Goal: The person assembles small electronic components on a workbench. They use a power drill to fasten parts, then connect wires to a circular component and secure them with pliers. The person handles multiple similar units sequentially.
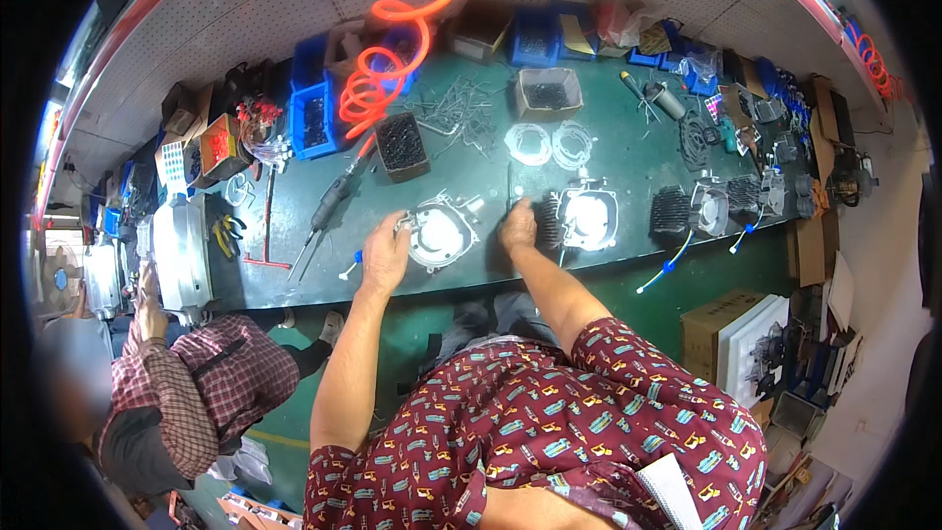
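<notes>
My left hand is at the left rim of a round, silvery metal housing lying on the bench, its fingers closed on the edge. My right hand is curled just left of an engine cylinder with dark fins and a bright metal face. Whatever its fingers may hold is hidden. A short lead with a blue sleeve and white end sticks out beside my left hand. Beyond the hands lie two pale ring-shaped gaskets and a small open box of dark parts.
A power screwdriver on a coiled orange air hose lies left, near a red T-handle wrench and pliers. More finned cylinders stand right. Blue bins line the back. A co-worker works at left.
</notes>
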